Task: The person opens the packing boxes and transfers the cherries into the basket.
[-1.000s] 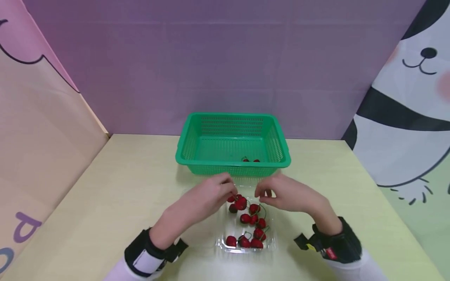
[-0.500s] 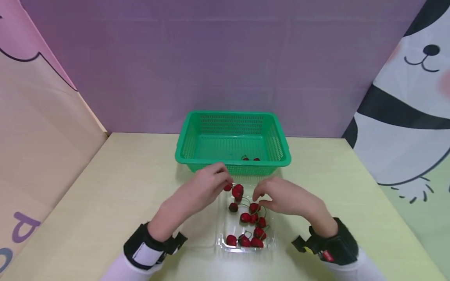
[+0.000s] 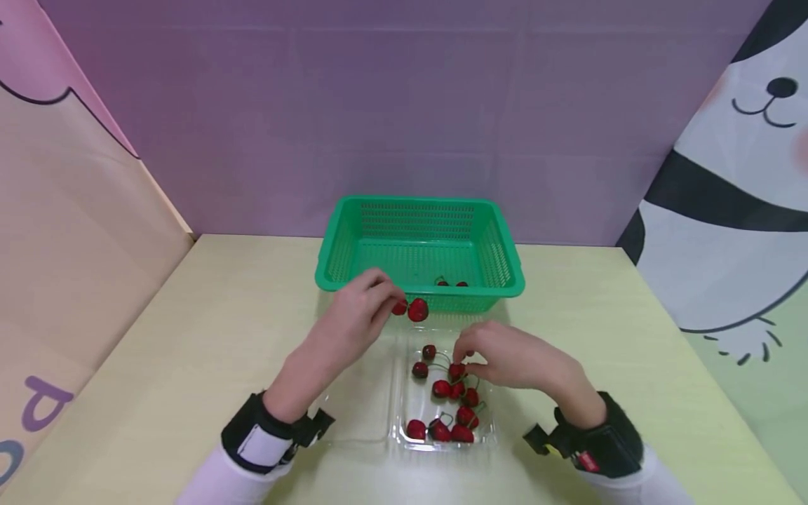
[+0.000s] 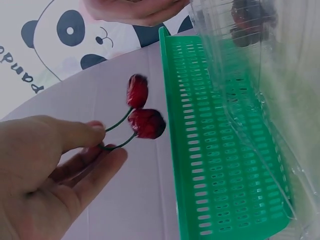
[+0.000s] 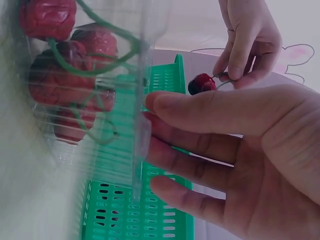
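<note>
My left hand [image 3: 353, 315] pinches the green stems of a pair of red cherries [image 4: 146, 123] between thumb and fingertips. In the head view this pair hangs just in front of the green basket [image 3: 328, 280]. My right hand [image 3: 514, 354] is over the far right part of a clear plastic box [image 3: 413, 414], where several cherries [image 3: 440, 388] with stems lie. From the right wrist, the fingers [image 5: 190, 197] look loosely bent, with their tips at the box's rim and nothing held. Two cherries [image 3: 462, 284] show inside the basket near its front wall.
A clear lid [image 3: 360, 403] lies flat to the left of the box. All stands on a pale wooden table [image 3: 252, 308]. Behind it rises a purple backdrop [image 3: 404, 105], with a panda print [image 3: 745, 189] on the right.
My left hand has lifted the cherry pair out of the box and carried it away and leftward toward the basket. My right hand has shifted only slightly at the box.
</note>
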Demonstrator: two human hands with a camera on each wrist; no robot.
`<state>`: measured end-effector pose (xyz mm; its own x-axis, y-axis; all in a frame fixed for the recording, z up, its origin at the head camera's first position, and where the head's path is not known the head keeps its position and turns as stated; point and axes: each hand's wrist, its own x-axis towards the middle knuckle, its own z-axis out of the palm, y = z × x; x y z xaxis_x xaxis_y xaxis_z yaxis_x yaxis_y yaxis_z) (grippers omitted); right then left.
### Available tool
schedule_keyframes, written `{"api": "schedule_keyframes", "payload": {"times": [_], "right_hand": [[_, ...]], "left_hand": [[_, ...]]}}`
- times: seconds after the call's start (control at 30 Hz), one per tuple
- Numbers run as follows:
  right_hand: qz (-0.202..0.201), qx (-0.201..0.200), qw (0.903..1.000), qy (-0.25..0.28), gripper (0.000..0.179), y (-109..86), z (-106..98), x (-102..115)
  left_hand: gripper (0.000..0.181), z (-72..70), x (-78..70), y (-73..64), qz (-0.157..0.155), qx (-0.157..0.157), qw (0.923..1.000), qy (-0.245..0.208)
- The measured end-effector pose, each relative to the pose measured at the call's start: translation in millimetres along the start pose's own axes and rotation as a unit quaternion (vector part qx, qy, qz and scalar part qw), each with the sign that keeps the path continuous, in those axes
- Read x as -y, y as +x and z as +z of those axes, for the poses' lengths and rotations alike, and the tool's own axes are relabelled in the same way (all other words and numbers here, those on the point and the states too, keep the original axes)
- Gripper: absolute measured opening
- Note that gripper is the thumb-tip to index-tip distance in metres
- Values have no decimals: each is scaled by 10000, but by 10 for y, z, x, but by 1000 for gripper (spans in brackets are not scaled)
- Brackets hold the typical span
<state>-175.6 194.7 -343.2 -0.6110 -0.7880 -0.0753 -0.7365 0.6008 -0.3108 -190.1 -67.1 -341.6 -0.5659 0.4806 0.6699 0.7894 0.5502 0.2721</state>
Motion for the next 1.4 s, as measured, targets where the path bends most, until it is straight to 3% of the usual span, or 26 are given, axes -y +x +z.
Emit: {"api": "schedule_keyframes", "payload": {"times": [0.3, 0.7, 1.0, 1.4], "right_hand": [[-83, 224, 9994, 267, 15, -28, 0, 4], [48, 476, 9981, 378, 18, -14, -7, 58], [94, 580, 9975, 392, 20, 8, 8, 58], [-9, 575, 9971, 489, 15, 20, 29, 46]], "left_hand": [[11, 9, 61, 10, -502, -633, 9967, -119], [11, 32, 181, -14, -991, -1100, 9889, -158], [11, 71, 297, -39, -1469, -986, 9842, 67], [9, 119, 469, -85, -1800, -839, 9800, 102]]}}
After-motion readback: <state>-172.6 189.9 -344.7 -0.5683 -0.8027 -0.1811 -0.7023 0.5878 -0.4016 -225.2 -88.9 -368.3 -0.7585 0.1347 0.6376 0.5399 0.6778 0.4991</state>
